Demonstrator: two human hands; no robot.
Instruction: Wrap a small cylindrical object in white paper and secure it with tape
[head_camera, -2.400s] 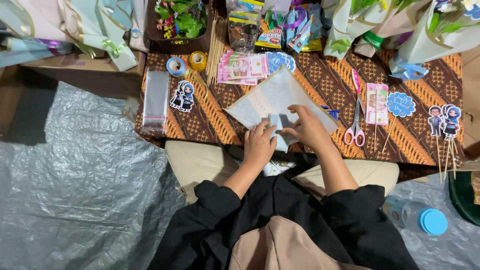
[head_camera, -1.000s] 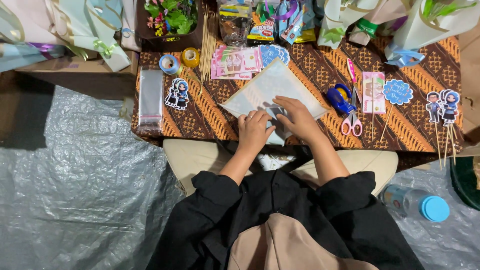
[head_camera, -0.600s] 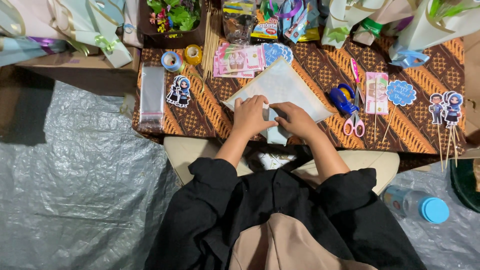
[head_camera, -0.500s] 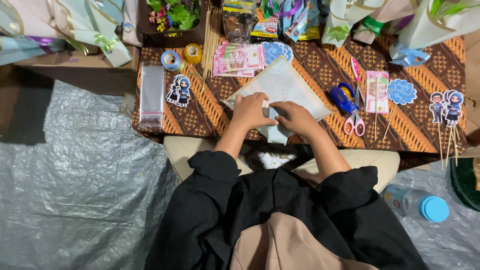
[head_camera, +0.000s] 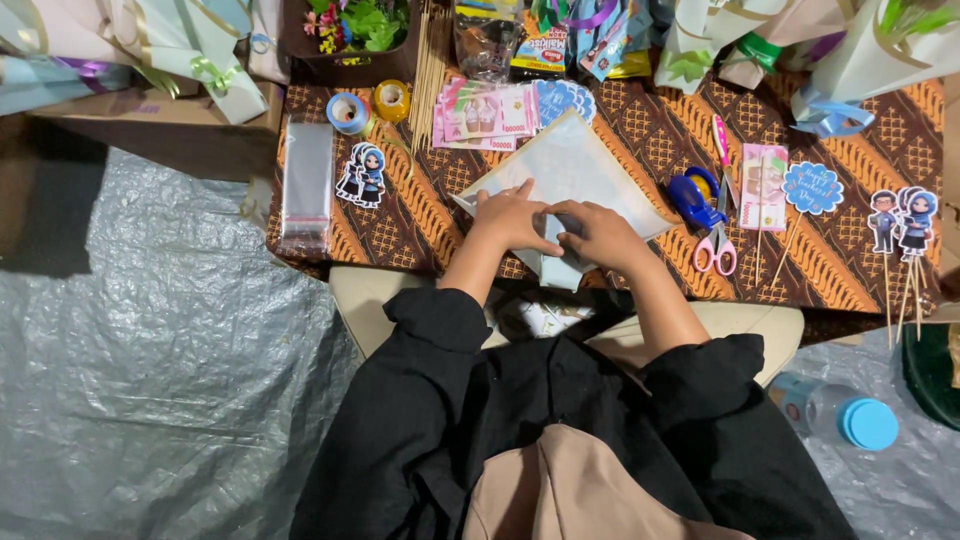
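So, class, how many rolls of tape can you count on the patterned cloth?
2 loose rolls: a blue tape roll and a yellow tape roll side by side at the cloth's far left corner. The blue dispenser by the scissors may hold another.
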